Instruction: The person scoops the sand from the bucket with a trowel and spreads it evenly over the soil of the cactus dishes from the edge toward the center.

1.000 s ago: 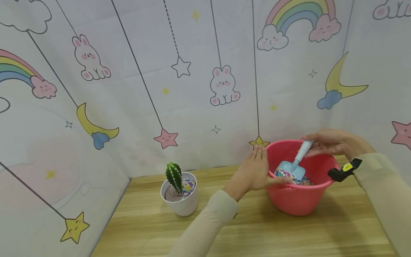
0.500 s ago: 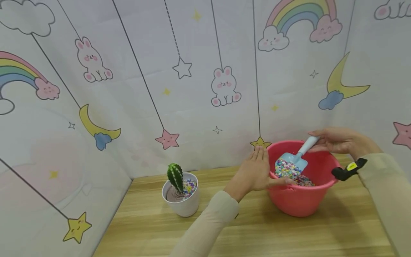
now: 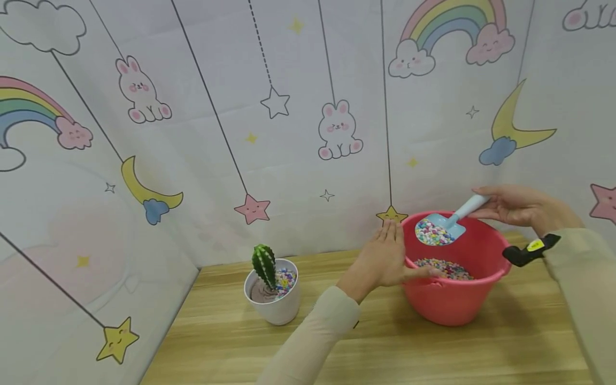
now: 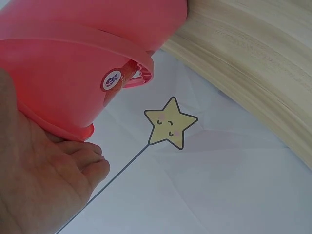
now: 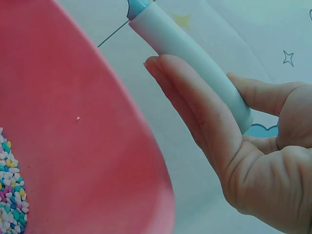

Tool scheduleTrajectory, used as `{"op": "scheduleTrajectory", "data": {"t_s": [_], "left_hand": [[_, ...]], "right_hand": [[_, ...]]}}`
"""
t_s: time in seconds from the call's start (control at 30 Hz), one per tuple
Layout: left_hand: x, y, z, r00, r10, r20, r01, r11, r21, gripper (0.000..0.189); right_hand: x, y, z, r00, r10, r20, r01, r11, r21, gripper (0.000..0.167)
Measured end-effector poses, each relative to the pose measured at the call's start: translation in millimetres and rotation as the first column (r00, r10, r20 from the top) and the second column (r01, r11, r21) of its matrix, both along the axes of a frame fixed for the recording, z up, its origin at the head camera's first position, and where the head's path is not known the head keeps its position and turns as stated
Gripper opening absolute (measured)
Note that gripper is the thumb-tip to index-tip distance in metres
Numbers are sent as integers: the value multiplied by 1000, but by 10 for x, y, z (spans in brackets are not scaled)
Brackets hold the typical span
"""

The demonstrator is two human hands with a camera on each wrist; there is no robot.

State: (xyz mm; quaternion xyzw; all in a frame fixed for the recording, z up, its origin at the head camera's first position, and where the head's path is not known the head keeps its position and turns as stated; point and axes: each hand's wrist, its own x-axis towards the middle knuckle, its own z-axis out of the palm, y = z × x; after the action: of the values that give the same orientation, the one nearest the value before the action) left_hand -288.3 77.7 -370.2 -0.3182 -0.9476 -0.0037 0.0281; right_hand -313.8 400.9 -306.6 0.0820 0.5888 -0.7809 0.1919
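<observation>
A small light-blue scoop (image 3: 453, 222) with a pale handle, its blade filled with multicoloured pebbles (image 3: 432, 233), hangs over the red bucket (image 3: 451, 305). My right hand (image 3: 522, 206) holds the end of the handle (image 5: 195, 63) between thumb and fingers. More small pebbles (image 3: 445, 267) cover the bucket's bottom. My left hand (image 3: 377, 260) braces the bucket's left side, fingers straight along the outside and the thumb stretched across the near rim. In the left wrist view that hand's fingertips (image 4: 92, 168) show right at the rim; the bucket's wall hides most of the thumb.
A white pot (image 3: 281, 312) holding a green cactus (image 3: 263, 266), brown soil and some coloured pebbles stands left of the bucket on the wooden table (image 3: 216, 334). A black bucket handle grip (image 3: 526, 252) sticks out at the right. A printed cloth (image 3: 289, 160) hangs close behind.
The scoop has risen out of the pebbles in the bucket with its load, as my right hand moved up and right. My left hand keeps its place on the bucket.
</observation>
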Motion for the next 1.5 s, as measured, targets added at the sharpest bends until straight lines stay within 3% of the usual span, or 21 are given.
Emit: {"op": "scheduleTrajectory", "data": {"t_s": [0.4,0.97,1.3,1.5], "left_hand": [[21,-1,17,1000,-2,2,2,1000,1,122],[-18,-5,-36,1000,-5,7,5,1000,15,122],[-56,-8,-58,1000,-18,26,16,998,68,122],[-92,-92,-83,998,-43,42,36,987,158,118]], "right_hand": [[55,43,113,999,-46,-6,46,996,-77,20],[85,63,77,999,-50,-21,49,998,-25,22],[94,87,45,999,-45,3,45,999,-24,26],[91,75,26,999,-40,8,40,999,-14,26]]}}
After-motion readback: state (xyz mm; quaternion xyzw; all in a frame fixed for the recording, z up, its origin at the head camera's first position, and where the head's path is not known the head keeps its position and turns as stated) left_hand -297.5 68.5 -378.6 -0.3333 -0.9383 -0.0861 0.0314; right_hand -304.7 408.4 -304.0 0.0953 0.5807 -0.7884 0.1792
